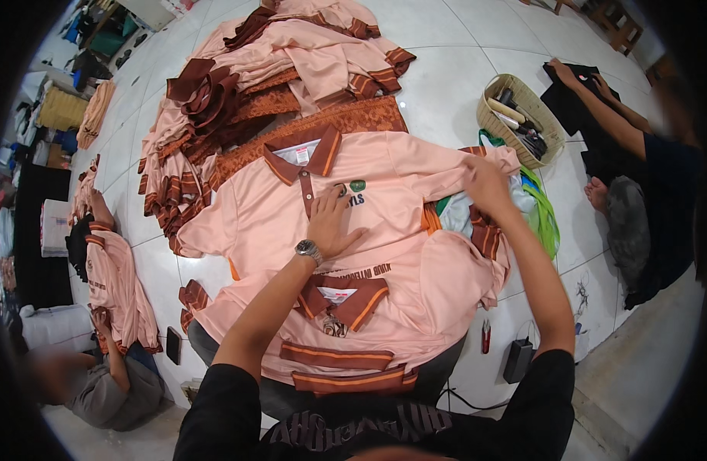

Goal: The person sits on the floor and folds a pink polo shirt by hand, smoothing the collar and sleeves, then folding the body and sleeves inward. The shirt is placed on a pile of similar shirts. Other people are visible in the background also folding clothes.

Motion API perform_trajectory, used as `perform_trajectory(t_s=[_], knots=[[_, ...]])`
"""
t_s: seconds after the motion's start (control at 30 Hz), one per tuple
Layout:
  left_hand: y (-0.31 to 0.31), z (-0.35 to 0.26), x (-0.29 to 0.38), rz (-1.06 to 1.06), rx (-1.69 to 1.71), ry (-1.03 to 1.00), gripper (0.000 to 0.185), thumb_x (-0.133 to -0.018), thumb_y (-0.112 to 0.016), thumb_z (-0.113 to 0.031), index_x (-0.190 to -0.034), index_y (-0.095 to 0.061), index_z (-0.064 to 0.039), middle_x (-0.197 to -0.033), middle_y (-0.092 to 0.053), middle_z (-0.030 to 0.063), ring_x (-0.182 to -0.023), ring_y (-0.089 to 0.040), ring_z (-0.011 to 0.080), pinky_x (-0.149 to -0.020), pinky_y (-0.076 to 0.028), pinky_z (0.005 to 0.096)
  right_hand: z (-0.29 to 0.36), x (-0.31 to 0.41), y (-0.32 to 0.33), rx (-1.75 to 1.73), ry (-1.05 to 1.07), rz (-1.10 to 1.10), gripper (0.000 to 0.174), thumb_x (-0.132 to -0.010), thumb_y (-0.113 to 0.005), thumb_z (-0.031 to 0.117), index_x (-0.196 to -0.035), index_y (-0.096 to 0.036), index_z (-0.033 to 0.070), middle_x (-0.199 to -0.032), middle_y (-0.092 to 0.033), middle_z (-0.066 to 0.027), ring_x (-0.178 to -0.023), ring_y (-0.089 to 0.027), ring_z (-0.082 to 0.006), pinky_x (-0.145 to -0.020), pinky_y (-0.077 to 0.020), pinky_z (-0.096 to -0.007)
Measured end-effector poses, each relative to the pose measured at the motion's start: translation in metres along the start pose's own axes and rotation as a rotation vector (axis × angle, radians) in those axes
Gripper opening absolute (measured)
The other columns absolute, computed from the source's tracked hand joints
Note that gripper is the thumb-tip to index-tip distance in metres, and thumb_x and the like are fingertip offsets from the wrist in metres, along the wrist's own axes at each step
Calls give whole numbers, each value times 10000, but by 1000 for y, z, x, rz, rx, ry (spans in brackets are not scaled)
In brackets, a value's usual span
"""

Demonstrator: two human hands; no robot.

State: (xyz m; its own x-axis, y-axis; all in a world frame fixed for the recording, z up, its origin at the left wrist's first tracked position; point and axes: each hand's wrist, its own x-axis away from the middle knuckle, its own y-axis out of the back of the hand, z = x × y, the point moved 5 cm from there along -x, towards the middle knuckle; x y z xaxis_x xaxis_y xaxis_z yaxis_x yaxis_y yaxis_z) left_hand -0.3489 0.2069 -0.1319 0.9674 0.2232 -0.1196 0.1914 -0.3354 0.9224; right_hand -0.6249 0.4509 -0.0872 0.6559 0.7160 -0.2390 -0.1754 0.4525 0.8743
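Observation:
A peach polo shirt (267,216) with a brown, orange-striped collar (280,166) lies face up before me. My left hand (332,222) rests on its chest, fingers apart, beside a green embroidered emblem (358,185) and some dark lettering. At the right sleeve, my right hand (487,183) is blurred over the cuff; whether it grips the cloth is unclear. A second peach shirt (434,314) is spread over my lap, its brown collar (362,305) towards the first. Brown striped bands (337,356) show near my waist.
A heap of peach shirts (307,52) lies ahead on the tiled floor. A woven basket (552,129) holds tools at right. Red-handled snips (486,337), a black power adapter (518,361) and a phone (173,346) lie nearby. One person sits on each side, handling garments.

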Motion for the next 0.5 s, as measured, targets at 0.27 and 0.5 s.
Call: perform_trajectory(t_s=[0.27,0.5], knots=[[-10,24,-131,-235,27,-50,270,-932,-624,-144,-1178,-650,-36,-1267,-640,173,-1209,-570,359,-997,-439,475,64,68,-83,-514,-551,277,285,-842,-799,275,-914,-736,6,-811,-744,-146,-744,-727,-292,-709,-562,-398],[-25,66,-203,22,-260,74,236,-863,-606,-93,-1091,-658,-55,-1172,-678,158,-1159,-602,342,-982,-445,464,47,76,-95,-549,-482,386,210,-871,-778,159,-939,-721,-32,-782,-728,-140,-669,-707,-220,-643,-550,-353]])
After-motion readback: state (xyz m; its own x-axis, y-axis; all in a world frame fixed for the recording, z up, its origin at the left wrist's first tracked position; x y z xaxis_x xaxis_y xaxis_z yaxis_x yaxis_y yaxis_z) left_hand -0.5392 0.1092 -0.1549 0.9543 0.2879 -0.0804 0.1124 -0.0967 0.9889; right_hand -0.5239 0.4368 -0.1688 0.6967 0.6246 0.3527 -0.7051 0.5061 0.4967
